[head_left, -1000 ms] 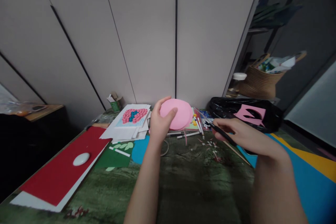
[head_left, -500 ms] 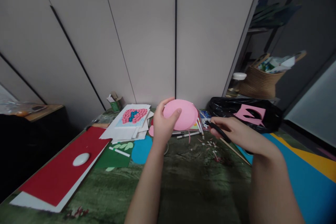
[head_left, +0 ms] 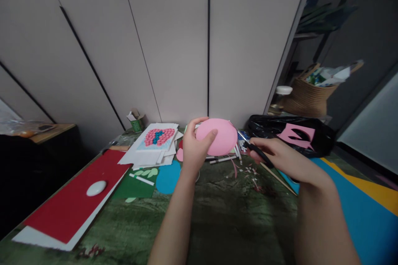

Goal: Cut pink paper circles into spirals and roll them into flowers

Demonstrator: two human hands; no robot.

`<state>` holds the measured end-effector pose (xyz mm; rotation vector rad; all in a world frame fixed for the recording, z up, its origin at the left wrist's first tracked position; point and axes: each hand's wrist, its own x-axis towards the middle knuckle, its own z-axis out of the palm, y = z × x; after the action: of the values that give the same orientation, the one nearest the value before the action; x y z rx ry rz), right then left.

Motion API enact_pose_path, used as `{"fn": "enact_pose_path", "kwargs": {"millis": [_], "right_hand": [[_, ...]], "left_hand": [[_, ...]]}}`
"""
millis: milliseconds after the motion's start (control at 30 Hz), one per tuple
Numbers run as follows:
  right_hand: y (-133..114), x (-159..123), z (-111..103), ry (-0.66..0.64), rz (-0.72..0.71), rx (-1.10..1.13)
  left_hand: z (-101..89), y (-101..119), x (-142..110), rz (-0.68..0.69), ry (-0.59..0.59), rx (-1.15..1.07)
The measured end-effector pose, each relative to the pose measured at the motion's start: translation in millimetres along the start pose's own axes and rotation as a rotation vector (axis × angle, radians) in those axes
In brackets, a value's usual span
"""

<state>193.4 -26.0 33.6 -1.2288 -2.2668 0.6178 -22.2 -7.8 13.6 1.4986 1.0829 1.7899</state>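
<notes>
My left hand (head_left: 198, 143) grips a rounded piece of pink paper (head_left: 222, 136) by its left side, thumb across the front and fingers behind. Black-handled scissors (head_left: 259, 154) are in my right hand (head_left: 275, 153), their blades pointing up and left along the right edge of the paper. Whether the blades touch the edge I cannot tell. A thin pink strip (head_left: 234, 166) hangs below the paper's lower right. Small paper scraps (head_left: 250, 170) lie on the table under the scissors.
Left on the table (head_left: 217, 215) are red card (head_left: 71, 198) with a white oval object (head_left: 96, 188), green paper (head_left: 133, 188), a blue paper shape (head_left: 168, 178) and a butterfly picture (head_left: 159, 137). To the right lie a wooden stick (head_left: 280, 180), blue card (head_left: 357, 211) and a black bag (head_left: 325, 132).
The pink paper has shifted slightly right, toward the scissors, and turned a little. The scissor blades now show beside its edge. The hanging strip has swung to the right.
</notes>
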Motion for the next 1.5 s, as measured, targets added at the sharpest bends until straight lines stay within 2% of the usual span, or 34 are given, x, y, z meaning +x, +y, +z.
{"fn": "enact_pose_path", "kwargs": {"millis": [667,1100,1500], "right_hand": [[0,-1,-1,-0.053,0.017,0.021],[3,-1,-1,-0.053,-0.014,0.014],[10,-1,1,-0.057,0.030,0.020]], "left_hand": [[3.2,11,-1,-0.025,0.046,-0.001],[-0.5,10,0,-0.012,0.071,0.040],[-4.7,4,4,0.053,0.027,0.050]]}}
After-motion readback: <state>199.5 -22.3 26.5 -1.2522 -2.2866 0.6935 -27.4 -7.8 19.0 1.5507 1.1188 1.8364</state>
